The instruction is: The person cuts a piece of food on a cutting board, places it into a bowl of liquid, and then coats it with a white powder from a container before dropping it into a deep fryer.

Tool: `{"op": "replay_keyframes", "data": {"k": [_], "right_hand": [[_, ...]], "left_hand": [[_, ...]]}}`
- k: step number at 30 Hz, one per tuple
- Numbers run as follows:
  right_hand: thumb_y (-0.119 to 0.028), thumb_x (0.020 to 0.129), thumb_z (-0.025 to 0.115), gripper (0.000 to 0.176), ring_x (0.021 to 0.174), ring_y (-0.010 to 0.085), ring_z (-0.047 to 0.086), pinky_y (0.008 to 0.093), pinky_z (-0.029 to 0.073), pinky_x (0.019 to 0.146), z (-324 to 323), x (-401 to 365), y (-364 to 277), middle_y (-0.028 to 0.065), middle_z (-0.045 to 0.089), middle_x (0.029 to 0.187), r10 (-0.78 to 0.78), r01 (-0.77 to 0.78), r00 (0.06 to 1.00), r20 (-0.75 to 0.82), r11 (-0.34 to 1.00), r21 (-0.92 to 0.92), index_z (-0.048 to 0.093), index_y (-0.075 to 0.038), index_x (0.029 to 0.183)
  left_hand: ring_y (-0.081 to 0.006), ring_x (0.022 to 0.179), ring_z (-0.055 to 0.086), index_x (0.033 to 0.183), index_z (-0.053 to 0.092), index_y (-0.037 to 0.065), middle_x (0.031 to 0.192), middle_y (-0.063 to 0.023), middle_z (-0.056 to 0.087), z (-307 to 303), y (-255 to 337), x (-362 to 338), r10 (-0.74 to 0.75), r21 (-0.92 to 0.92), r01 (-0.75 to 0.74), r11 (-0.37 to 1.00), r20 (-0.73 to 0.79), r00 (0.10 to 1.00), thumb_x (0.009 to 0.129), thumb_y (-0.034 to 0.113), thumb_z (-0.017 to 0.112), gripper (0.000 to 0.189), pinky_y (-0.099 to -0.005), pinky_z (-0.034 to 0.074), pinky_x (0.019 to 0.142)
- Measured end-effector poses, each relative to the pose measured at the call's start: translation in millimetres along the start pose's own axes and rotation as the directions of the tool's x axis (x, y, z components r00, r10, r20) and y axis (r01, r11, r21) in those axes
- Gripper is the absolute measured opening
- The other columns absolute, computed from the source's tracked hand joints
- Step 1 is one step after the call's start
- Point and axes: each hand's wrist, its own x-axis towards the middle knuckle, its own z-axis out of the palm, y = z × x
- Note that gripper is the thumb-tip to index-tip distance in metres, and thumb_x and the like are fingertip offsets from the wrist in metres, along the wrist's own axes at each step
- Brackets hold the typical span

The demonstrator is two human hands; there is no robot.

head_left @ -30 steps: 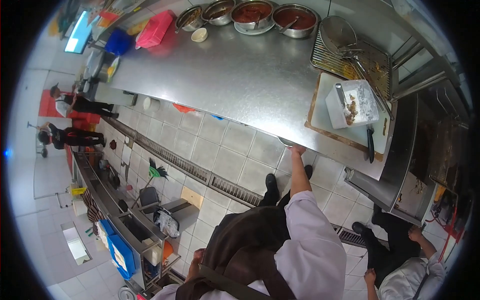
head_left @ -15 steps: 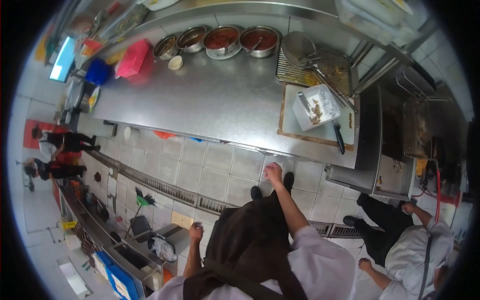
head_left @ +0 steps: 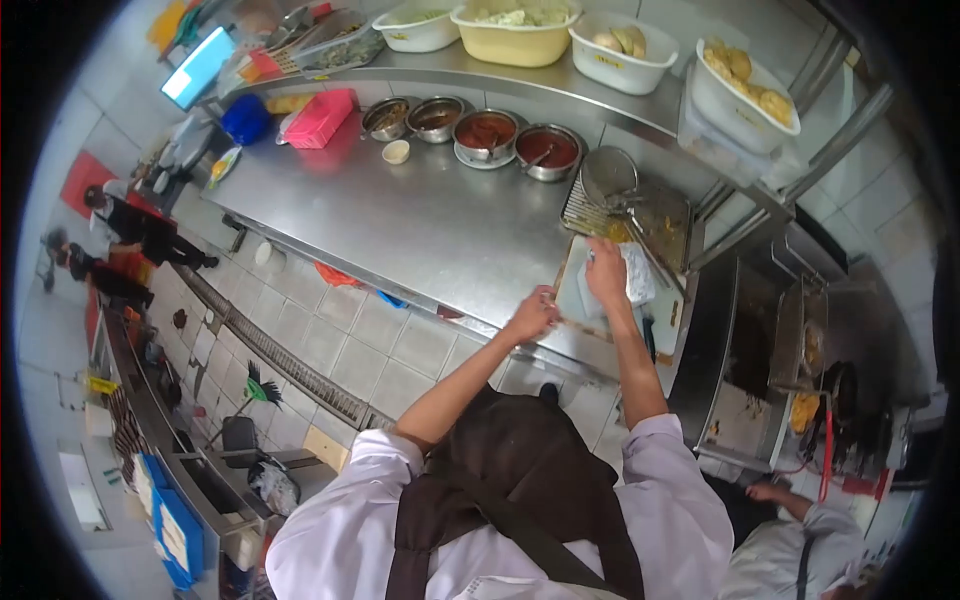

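Observation:
My right hand [head_left: 606,272] is over the left part of a clear plastic container [head_left: 638,274] with white powder, on a white cutting board [head_left: 572,290]; its fingers are bent, and what they grip is hidden. My left hand [head_left: 534,314] hovers by the counter's front edge, left of the board, fingers curled, contents too small to make out. A black-handled knife [head_left: 649,338] lies at the board's front, partly behind my right forearm. Behind the board, a round strainer [head_left: 609,176] and long-handled tools rest on a metal rack [head_left: 582,212].
Metal bowls of red sauce [head_left: 548,150] line the back of the steel counter [head_left: 400,220], near a pink basket [head_left: 320,118]. Tubs of food [head_left: 515,30] stand on the shelf above. Right is a fryer [head_left: 740,350]. A co-worker [head_left: 800,545] is at lower right.
Both hands have risen from beside my body to the counter, my right one reaching the container. The view has shifted, showing more of the shelf, and the counter is nearer.

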Motion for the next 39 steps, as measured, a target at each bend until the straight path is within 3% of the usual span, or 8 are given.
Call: {"op": "replay_keyframes", "data": {"k": [4, 7, 8, 9, 10, 15, 25, 39], "right_hand": [[0.0, 0.074, 0.06, 0.029, 0.098, 0.0378, 0.053, 0.0433, 0.045, 0.082, 0.6, 3.8, 18.8, 0.0185, 0.055, 0.102, -0.127, 0.132, 0.988, 0.09, 0.99, -0.055, 0.059, -0.003, 0.103], [0.001, 0.073, 0.055, 0.029, 0.094, 0.0392, 0.055, 0.0448, 0.045, 0.081, -6.2, -2.9, 41.8, 0.0195, 0.058, 0.1, -0.227, 0.226, 0.972, 0.055, 0.974, 0.022, 0.059, -0.002, 0.102], [-0.001, 0.074, 0.055, 0.031, 0.096, 0.039, 0.055, 0.0448, 0.045, 0.083, -12.3, -5.4, 48.0, 0.0195, 0.059, 0.102, -0.252, 0.253, 0.966, 0.06, 0.967, -0.012, 0.059, -0.002, 0.104], [-0.004, 0.073, 0.056, 0.035, 0.099, 0.0383, 0.055, 0.0444, 0.045, 0.086, -30.3, -5.7, 41.2, 0.0203, 0.059, 0.105, -0.213, 0.223, 0.963, 0.168, 0.974, -0.046, 0.058, -0.002, 0.108], [-0.005, 0.072, 0.057, 0.035, 0.1, 0.0381, 0.056, 0.0451, 0.045, 0.085, -50.0, -4.3, 25.1, 0.0226, 0.059, 0.105, -0.052, 0.107, 0.952, 0.302, 0.98, -0.167, 0.058, -0.001, 0.107], [-0.008, 0.068, 0.064, 0.016, 0.076, 0.0396, 0.063, 0.0471, 0.05, 0.071, -46.1, -9.4, 86.2, 0.0227, 0.065, 0.08, -0.135, 0.322, 0.868, 0.477, 0.885, -0.336, 0.067, 0.001, 0.082], [-0.005, 0.07, 0.061, 0.014, 0.08, 0.0381, 0.063, 0.0457, 0.049, 0.071, -57.2, -11.4, 75.0, 0.0233, 0.064, 0.08, -0.278, 0.58, 0.641, 0.715, 0.786, -0.215, 0.065, 0.002, 0.082], [-0.01, 0.07, 0.062, 0.016, 0.078, 0.0403, 0.064, 0.0468, 0.05, 0.072, -62.9, -30.7, 103.4, 0.0244, 0.065, 0.081, -0.077, 0.233, 0.872, 0.484, 0.934, -0.271, 0.068, 0.003, 0.076]], "left_hand": [[-0.0201, 0.064, 0.063, 0.128, 0.032, 0.002, 0.083, -0.0103, 0.059, 45.3, 32.5, 41.3, -0.116, 0.022, 0.119, 0.993, -0.104, 0.988, 0.082, 0.014, 0.06, 0.055, -0.0312, 0.049, 0.046], [-0.0357, 0.077, 0.063, 0.124, 0.043, 0.001, 0.086, -0.0212, 0.063, 66.3, -17.3, 87.1, 0.145, 0.321, -0.072, 0.944, -0.209, 0.967, 0.082, 0.032, 0.054, 0.053, -0.0404, 0.048, 0.081], [-0.0291, 0.073, 0.064, 0.109, 0.052, -0.003, 0.079, -0.0175, 0.064, 67.3, -69.5, 124.8, 0.595, 0.819, -0.412, 0.399, 0.111, 0.796, 0.074, 0.017, 0.058, 0.04, -0.0429, 0.051, 0.071], [-0.0346, 0.082, 0.062, 0.104, 0.056, -0.003, 0.085, -0.021, 0.064, 77.9, -27.5, 107.8, 0.279, 0.359, -0.146, 0.922, -0.354, 0.893, 0.075, 0.02, 0.059, 0.036, -0.0466, 0.048, 0.075], [-0.0388, 0.085, 0.061, 0.103, 0.054, -0.003, 0.086, -0.0239, 0.062, 71.7, 52.3, 54.8, 0.118, 0.305, 0.012, 0.952, -0.402, 0.908, 0.075, 0.021, 0.061, 0.037, -0.0459, 0.048, 0.075], [-0.0455, 0.079, 0.059, 0.1, 0.045, -0.004, 0.078, -0.0285, 0.059, 93.5, 35.8, 72.8, 0.206, 0.339, -0.027, 0.941, -0.507, 0.837, 0.071, 0.011, 0.059, 0.035, -0.0502, 0.047, 0.072], [-0.048, 0.074, 0.057, 0.104, 0.042, -0.004, 0.07, -0.0289, 0.056, 119.4, 53.1, 56.6, 0.372, 0.38, -0.176, 0.908, -0.542, 0.754, 0.071, 0.001, 0.051, 0.035, -0.0541, 0.044, 0.067], [-0.0482, 0.071, 0.057, 0.1, 0.04, -0.001, 0.067, -0.028, 0.056, 140.2, 67.8, 52.0, 0.416, 0.471, -0.18, 0.864, -0.464, 0.782, 0.071, 0.003, 0.051, 0.031, -0.0549, 0.045, 0.065]]}}
